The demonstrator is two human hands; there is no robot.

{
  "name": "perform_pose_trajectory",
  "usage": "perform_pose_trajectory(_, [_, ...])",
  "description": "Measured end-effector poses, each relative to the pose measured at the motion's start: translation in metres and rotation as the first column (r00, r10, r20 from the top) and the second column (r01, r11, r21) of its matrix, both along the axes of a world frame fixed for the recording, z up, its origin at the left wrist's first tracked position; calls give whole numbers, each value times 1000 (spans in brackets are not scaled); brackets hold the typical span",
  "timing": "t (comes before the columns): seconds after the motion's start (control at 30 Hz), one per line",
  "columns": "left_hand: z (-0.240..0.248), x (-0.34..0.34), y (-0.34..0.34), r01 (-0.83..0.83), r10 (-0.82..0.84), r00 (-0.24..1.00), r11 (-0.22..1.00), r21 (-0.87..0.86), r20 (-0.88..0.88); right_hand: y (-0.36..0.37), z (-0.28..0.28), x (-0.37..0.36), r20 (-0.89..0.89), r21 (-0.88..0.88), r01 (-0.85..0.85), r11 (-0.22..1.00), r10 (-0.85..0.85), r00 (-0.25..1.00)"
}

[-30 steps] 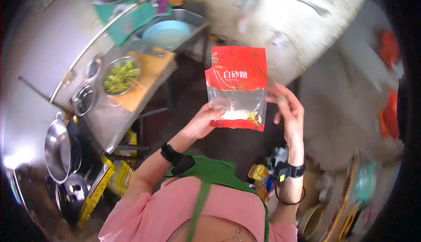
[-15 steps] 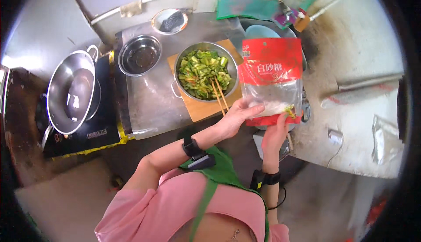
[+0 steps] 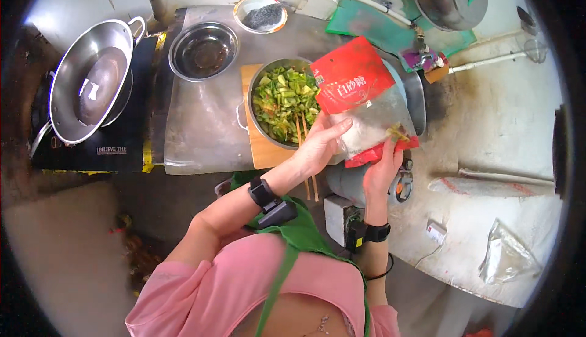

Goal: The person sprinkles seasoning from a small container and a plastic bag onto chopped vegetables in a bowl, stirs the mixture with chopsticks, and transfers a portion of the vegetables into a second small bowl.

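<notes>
Both hands hold a red and clear plastic sugar bag (image 3: 373,120) with white granules in its lower part. My left hand (image 3: 318,146) grips its lower left edge, thumb on the front. My right hand (image 3: 381,169) pinches its bottom right corner, beside a small yellow-green patch I cannot make out. The bag tilts, its red top leaning left over the rim of a metal bowl (image 3: 248,106). Chopped green vegetables (image 3: 282,102) fill that bowl. A pair of wooden chopsticks (image 3: 315,188) stands in them, partly hidden behind my left hand.
Under the bowl lies a wooden board (image 3: 264,152). Leftward are an empty steel basin (image 3: 204,50) and a wok (image 3: 91,86) on a black cooktop (image 3: 139,117). A white enamel bowl (image 3: 260,14) with dark contents stands at the back. A clear plastic bag (image 3: 510,256) lies far right.
The sugar bag has gone from upright to tilted, its top swinging left toward the bowl. Both hands keep hold of it. The view has also shifted.
</notes>
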State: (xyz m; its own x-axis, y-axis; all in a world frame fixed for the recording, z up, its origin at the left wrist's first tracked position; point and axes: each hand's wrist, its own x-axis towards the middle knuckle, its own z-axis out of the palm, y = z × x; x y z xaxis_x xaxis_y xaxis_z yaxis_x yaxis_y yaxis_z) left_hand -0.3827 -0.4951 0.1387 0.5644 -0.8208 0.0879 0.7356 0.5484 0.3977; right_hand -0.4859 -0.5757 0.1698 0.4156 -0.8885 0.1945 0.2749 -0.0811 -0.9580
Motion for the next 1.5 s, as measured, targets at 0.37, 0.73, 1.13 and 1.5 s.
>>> perform_pose_trajectory(0.37, [5, -8, 1, 55, -58, 989, 998, -20, -135, -30, 11, 2, -40, -13, -63, 998, 63, 997])
perform_pose_trajectory(0.73, [5, -6, 0, -22, 18, 994, 999, -34, -109, -21, 18, 16, -37, 7, -107, 994, 107, 994])
perform_pose_trajectory(1.13, [12, 6, 8, -86, 81, 991, 995, -49, -103, -7, 26, 40, -29, 27, -104, 994, 104, 994])
perform_pose_trajectory(1.5, [11, 8, 8, -34, 41, 993, 998, 56, -112, -18, 13, 27, -21, 9, -3, 1000, 3, 1000])
